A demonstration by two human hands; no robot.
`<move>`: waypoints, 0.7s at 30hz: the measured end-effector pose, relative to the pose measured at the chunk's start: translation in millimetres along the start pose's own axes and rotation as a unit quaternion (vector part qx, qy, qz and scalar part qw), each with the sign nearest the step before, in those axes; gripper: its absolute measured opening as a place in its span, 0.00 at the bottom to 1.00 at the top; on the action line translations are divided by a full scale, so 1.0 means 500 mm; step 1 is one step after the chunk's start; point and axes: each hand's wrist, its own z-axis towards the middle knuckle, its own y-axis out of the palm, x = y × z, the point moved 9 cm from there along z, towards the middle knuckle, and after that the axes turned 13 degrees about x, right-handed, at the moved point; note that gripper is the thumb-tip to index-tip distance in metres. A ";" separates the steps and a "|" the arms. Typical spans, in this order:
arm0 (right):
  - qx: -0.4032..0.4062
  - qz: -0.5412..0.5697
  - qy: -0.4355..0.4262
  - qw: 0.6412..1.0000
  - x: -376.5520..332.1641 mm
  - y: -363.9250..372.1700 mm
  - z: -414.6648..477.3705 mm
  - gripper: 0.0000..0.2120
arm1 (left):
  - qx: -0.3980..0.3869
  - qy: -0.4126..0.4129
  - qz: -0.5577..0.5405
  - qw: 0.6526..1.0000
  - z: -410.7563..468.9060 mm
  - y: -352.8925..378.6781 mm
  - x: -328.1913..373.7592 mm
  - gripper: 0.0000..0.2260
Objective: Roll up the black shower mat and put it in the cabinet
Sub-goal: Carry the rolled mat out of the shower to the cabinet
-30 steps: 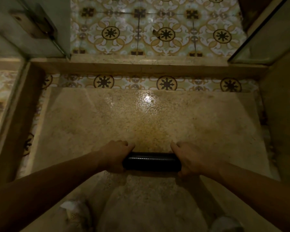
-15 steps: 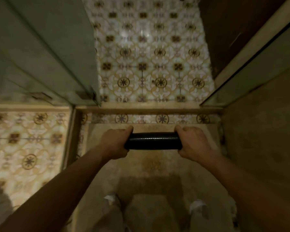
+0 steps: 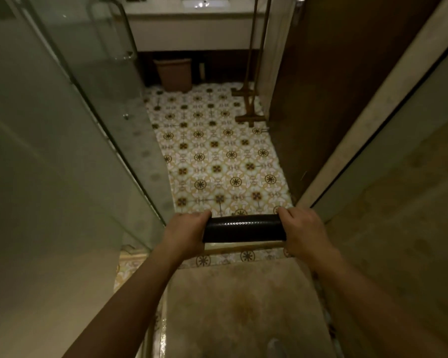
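Both ends of the rolled mat (image 3: 244, 228) are gripped by the left hand (image 3: 185, 233) and right hand (image 3: 303, 231); were either grip loosened, it could unroll.

Dim, yellowish light falls on a patterned tile floor (image 3: 217, 161) running toward a white vanity (image 3: 192, 29) with a brown bin (image 3: 175, 73) beneath it. Glass shower panels (image 3: 62, 125) stand left, a dark wooden door (image 3: 334, 86) right.

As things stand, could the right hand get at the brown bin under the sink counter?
Probably not. The right hand is closed on one end of the rolled black mat, with the left hand on the other. The bin stands far across the patterned floor, though nothing blocks the path.
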 end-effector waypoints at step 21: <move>-0.020 0.027 -0.019 0.999 0.207 0.085 0.534 0.17 | 0.037 -0.111 0.036 0.992 0.469 0.022 -0.174 0.17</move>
